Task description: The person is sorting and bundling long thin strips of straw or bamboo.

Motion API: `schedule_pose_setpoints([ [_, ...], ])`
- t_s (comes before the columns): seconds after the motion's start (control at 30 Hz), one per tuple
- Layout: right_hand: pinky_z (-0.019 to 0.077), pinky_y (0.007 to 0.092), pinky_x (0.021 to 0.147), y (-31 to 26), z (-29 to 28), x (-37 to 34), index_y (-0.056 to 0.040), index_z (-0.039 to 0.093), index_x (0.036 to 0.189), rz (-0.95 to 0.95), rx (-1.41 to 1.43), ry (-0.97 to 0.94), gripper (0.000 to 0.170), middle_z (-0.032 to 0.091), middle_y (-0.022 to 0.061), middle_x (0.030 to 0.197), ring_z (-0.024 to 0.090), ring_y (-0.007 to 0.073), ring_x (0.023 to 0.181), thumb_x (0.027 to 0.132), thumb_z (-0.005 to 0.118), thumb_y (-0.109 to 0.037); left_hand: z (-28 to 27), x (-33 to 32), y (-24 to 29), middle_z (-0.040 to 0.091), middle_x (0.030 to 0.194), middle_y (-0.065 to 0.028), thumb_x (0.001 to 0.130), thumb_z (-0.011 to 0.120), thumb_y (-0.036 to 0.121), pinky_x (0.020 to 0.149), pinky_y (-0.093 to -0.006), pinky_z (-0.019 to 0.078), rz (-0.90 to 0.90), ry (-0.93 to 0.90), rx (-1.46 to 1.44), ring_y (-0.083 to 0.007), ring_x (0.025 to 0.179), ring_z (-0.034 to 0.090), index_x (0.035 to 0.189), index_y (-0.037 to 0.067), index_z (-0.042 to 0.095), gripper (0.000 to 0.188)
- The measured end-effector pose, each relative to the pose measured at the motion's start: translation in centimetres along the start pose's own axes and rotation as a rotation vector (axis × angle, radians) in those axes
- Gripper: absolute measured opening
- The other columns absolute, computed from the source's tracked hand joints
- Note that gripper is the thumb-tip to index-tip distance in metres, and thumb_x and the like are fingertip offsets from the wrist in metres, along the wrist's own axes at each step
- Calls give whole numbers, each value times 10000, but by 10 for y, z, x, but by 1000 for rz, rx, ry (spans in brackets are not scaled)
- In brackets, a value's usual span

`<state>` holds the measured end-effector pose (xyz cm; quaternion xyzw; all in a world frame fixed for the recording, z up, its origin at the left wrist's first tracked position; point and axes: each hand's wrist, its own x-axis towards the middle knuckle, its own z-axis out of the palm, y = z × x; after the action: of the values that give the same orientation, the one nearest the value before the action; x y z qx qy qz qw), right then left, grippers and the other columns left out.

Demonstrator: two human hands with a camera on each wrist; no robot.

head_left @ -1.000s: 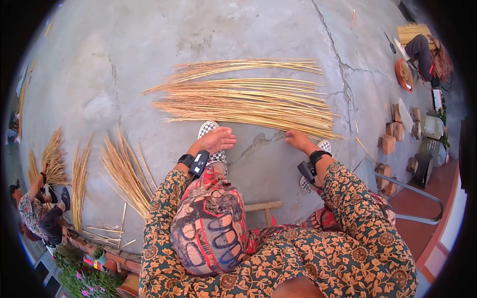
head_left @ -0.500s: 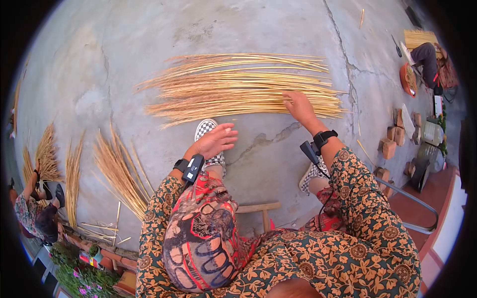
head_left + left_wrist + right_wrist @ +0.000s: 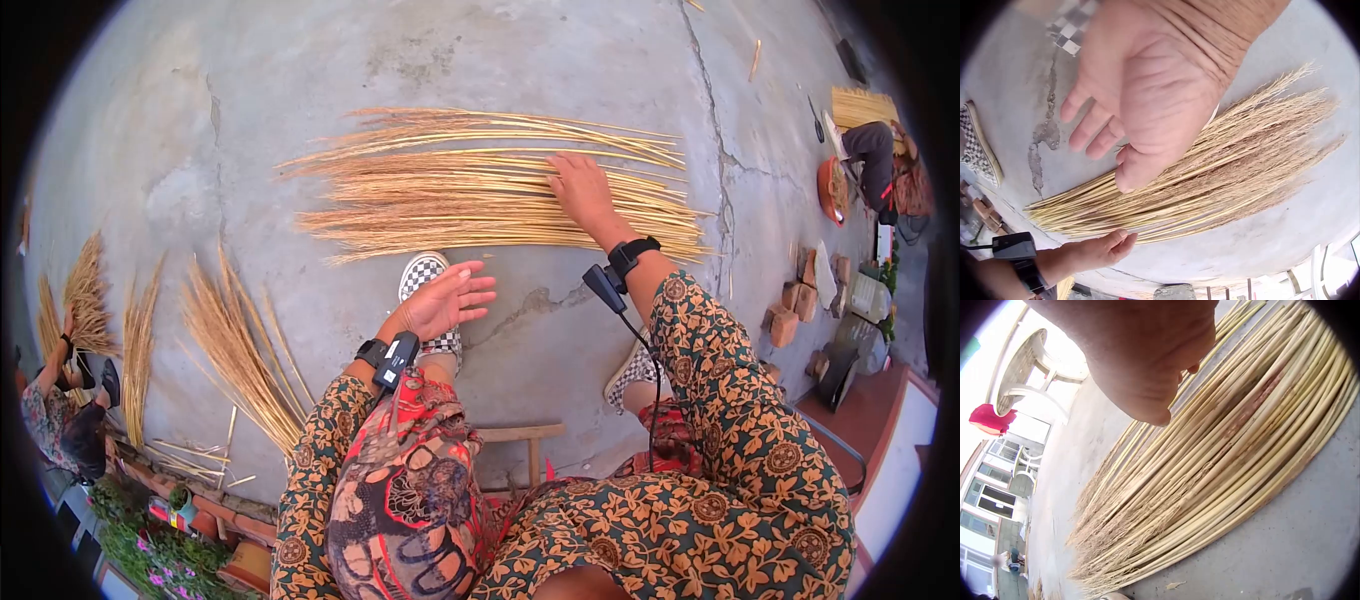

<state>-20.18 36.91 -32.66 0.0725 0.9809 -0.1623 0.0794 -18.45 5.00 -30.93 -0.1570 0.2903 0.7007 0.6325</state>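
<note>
Broomcorn stalks [image 3: 480, 188] lie side by side on the concrete, bushy heads to the left and bare stems to the right. A thinner row of stalks [image 3: 540, 130] lies along their far side. My right hand [image 3: 582, 192] is over the stem half, fingers loosely bent and reaching toward the gap between the two rows. In the right wrist view its fingertips are mostly hidden behind the hand [image 3: 1147, 356]. My left hand [image 3: 445, 303] hovers near the heads on the near side, palm turned up and fingers relaxed, with nothing in it.
Checkered shoes [image 3: 424, 272] stand just short of the stalks. More broomcorn bundles [image 3: 245, 345] lie at the left, where another person [image 3: 65, 410] sits. Bricks [image 3: 795, 300], an orange bowl [image 3: 832, 190] and a seated person [image 3: 875, 155] are at the right. A low wooden stool [image 3: 522, 434] is between the legs.
My right hand has moved from the stalks' near edge forward and left across the stems to their far side. The left hand has stayed nearly in place. The head view has shifted slightly.
</note>
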Motion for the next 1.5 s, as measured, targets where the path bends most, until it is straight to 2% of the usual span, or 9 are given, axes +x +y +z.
schedule_pose_setpoints([
  [0.2,265,494,1069,-19,17,16,-168,361,1434,-14,-140,-119,612,271,95,1523,251,338,1388,922,487,-478,2,-3,-1,516,1283,-151,964,528,294,972,-419,452,-40,-33,-10,-266,1167,527,1353,95,381,461],
  [0.23,196,512,1098,-19,21,11,-173,316,1460,-26,-149,-141,653,217,111,1542,190,369,1407,933,411,-548,3,-3,-1,517,1282,-152,964,527,294,972,-419,452,-36,-28,-29,-267,1166,528,1355,95,380,463],
  [0.37,164,527,1110,-24,28,-17,-183,301,1467,-28,-160,-102,666,216,119,1541,178,373,1411,933,380,-573,6,-5,-3,522,1277,-152,961,531,298,972,-423,449,-42,-16,-64,-265,1160,530,1357,96,381,469],
  [0.67,337,456,1040,-24,6,19,-148,525,1297,-52,-2,146,398,417,109,1413,369,320,1302,929,545,-297,17,-6,-5,487,1320,-135,947,548,355,963,-390,443,-101,-44,97,-260,1175,518,1370,99,373,525],
  [0.7,393,436,998,-23,9,23,-148,583,1218,-80,-11,258,322,515,87,1308,450,306,1223,914,559,-252,15,-4,-5,488,1318,-135,947,548,356,962,-390,443,-104,-39,64,-260,1176,517,1370,98,372,526],
  [0.9,461,408,895,-15,1,48,-156,664,1029,-9,95,166,173,622,56,1075,554,282,1020,879,585,-190,6,-2,-7,501,1302,-142,950,545,351,956,-389,449,-89,-23,6,-259,1173,523,1361,91,375,515],
  [1.1,490,412,823,-21,-16,57,-180,647,980,369,260,-96,118,629,57,1044,566,277,1025,876,596,-206,8,-4,-8,509,1299,-148,959,533,327,966,-391,449,-83,-13,-18,-262,1178,525,1362,85,374,496],
  [1.3,495,404,801,-18,-16,59,-154,614,956,155,127,75,93,637,48,979,577,282,998,873,591,-188,9,-5,-7,509,1302,-155,964,524,321,964,-391,457,-73,-13,-15,-266,1168,534,1360,80,377,486],
  [1.5,500,388,810,-15,-19,71,-96,623,940,-113,-219,-41,122,625,97,946,582,285,972,827,591,-128,7,-5,-7,520,1290,-163,970,515,308,948,-388,471,-70,-10,-35,-270,1159,543,1353,78,383,466],
])
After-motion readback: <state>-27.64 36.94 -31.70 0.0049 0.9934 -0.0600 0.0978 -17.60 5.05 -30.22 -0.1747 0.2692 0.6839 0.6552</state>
